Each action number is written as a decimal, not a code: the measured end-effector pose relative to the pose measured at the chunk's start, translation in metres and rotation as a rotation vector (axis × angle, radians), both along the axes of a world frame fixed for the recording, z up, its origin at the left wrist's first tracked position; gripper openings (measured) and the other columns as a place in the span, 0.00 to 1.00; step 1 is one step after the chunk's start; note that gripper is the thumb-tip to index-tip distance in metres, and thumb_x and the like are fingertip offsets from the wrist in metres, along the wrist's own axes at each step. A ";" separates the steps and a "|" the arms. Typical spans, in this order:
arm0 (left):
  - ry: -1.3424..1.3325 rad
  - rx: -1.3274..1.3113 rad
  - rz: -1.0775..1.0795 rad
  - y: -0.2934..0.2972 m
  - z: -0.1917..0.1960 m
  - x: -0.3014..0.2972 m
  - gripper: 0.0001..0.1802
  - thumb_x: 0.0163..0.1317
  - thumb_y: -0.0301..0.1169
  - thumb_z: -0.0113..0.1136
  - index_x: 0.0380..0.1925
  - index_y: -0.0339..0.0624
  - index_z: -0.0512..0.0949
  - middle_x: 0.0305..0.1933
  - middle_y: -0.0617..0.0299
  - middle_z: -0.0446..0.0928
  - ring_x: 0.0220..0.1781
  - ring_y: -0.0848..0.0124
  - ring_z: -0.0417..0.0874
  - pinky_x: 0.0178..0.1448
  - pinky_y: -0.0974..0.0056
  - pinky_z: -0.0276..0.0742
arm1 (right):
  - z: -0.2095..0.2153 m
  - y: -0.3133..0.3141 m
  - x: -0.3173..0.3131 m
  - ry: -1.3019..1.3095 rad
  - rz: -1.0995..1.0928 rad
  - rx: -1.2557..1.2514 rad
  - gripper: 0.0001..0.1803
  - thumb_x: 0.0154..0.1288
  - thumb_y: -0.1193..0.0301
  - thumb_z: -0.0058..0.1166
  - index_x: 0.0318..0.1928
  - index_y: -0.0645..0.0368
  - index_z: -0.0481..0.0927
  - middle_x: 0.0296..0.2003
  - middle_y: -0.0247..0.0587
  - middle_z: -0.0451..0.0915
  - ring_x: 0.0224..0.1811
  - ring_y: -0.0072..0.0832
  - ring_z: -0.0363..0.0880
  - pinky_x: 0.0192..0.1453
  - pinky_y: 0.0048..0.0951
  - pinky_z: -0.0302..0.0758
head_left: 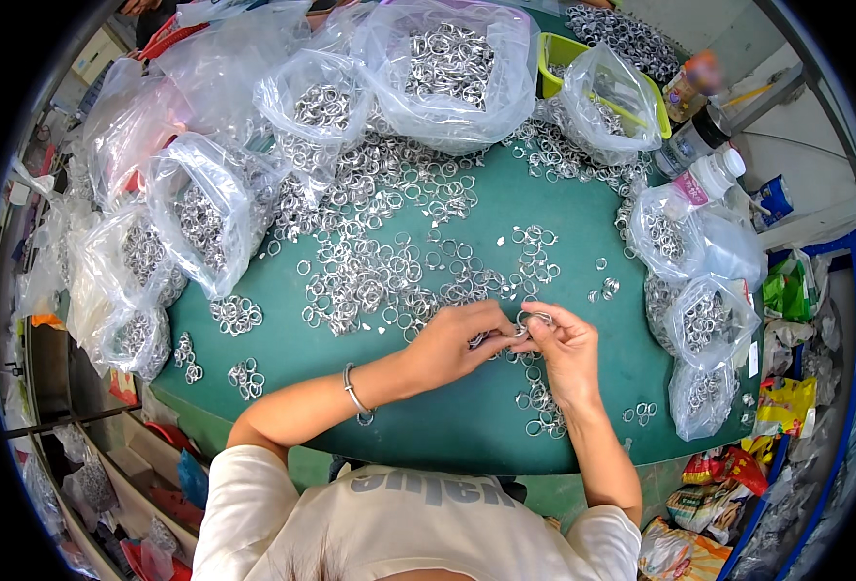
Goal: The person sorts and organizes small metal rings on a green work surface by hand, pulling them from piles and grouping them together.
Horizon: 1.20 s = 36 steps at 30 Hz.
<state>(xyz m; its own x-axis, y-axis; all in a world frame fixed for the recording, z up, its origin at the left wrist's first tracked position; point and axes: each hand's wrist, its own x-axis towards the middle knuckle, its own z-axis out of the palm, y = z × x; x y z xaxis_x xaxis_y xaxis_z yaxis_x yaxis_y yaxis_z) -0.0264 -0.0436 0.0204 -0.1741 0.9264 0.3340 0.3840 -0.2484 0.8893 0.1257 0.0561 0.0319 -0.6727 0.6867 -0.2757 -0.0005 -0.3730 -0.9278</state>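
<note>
Over the middle of the green table, my left hand (455, 341) and my right hand (565, 351) meet fingertip to fingertip. A silver metal ring (533, 318) sits pinched in my right thumb and fingers, touching the left fingertips. More silver rings show under the curled fingers of my left hand, partly hidden by them. Just beyond the hands spreads a loose pile of silver rings (351, 286) with small tabs. A short row of rings (541, 407) lies below my right hand. At my left wrist is a metal bangle (352, 389).
Clear plastic bags of rings line the table (418, 416): a bag at left (200, 218), a large one at the back (447, 73), others at right (704, 320). A green basket (554, 53) and bottles (704, 179) stand at back right. Small ring clusters (236, 315) lie at left.
</note>
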 end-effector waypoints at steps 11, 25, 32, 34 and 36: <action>-0.341 -0.204 -0.009 -0.005 0.008 -0.003 0.03 0.59 0.25 0.62 0.30 0.37 0.79 0.25 0.67 0.74 0.23 0.80 0.70 0.27 0.73 0.65 | -0.007 -0.012 -0.007 0.070 -0.076 0.257 0.05 0.61 0.82 0.56 0.38 0.67 0.79 0.32 0.36 0.75 0.30 0.20 0.79 0.34 0.20 0.77; -1.124 -0.553 -0.169 -0.007 0.014 -0.016 0.06 0.64 0.28 0.59 0.31 0.36 0.76 0.20 0.69 0.67 0.19 0.82 0.62 0.21 0.74 0.52 | 0.000 -0.007 -0.005 -0.033 0.084 0.413 0.05 0.63 0.77 0.56 0.36 0.65 0.76 0.29 0.35 0.80 0.25 0.15 0.74 0.28 0.18 0.70; -0.981 -0.633 -0.146 -0.007 0.015 -0.013 0.08 0.64 0.30 0.59 0.33 0.36 0.77 0.22 0.67 0.70 0.19 0.82 0.62 0.21 0.74 0.53 | 0.005 -0.012 0.000 -0.053 0.064 0.436 0.05 0.63 0.79 0.55 0.39 0.64 0.76 0.24 0.32 0.78 0.25 0.16 0.76 0.29 0.18 0.72; -0.946 -0.623 -0.135 -0.007 0.019 -0.011 0.08 0.64 0.31 0.59 0.33 0.36 0.78 0.24 0.66 0.72 0.19 0.82 0.62 0.21 0.75 0.54 | 0.007 -0.011 0.002 -0.058 0.092 0.423 0.04 0.64 0.80 0.52 0.40 0.65 0.76 0.26 0.33 0.78 0.26 0.17 0.77 0.31 0.17 0.73; -0.965 -0.606 -0.122 -0.007 0.023 -0.010 0.08 0.64 0.30 0.58 0.32 0.36 0.78 0.25 0.65 0.73 0.19 0.82 0.62 0.22 0.75 0.54 | 0.007 -0.007 0.004 -0.062 0.120 0.430 0.04 0.64 0.80 0.52 0.40 0.65 0.76 0.26 0.33 0.78 0.26 0.16 0.76 0.31 0.17 0.73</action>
